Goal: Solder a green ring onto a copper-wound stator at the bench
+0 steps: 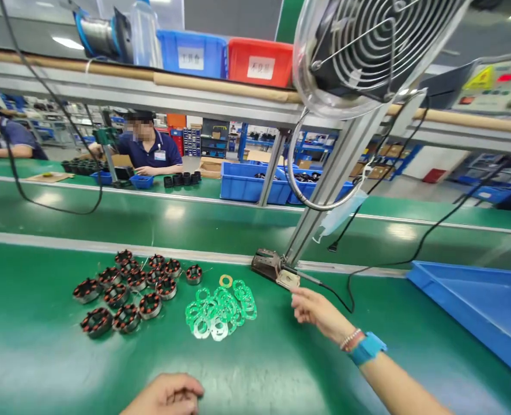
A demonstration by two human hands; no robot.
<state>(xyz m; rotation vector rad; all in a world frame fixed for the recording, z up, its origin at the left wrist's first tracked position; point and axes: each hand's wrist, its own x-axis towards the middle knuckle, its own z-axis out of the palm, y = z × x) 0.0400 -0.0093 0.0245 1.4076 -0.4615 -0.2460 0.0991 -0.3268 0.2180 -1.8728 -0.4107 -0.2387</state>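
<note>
My right hand, with a bracelet and blue band at the wrist, is close to a small pale block beside a dark metal holder. Its fingers are curled together; whether they hold anything is too small to tell. At the bottom edge, my left hand hovers low with its fingers curled, and what is inside them is hidden. Green ring-shaped boards lie in a loose pile at the middle, with a yellowish ring behind them. Several wound motor cores stand grouped on the left.
A large blue tray sits at the right. An upright metal post rises behind the holder, carrying a fan. Black cables run along the bench's back. Across it, a person sits near blue bins.
</note>
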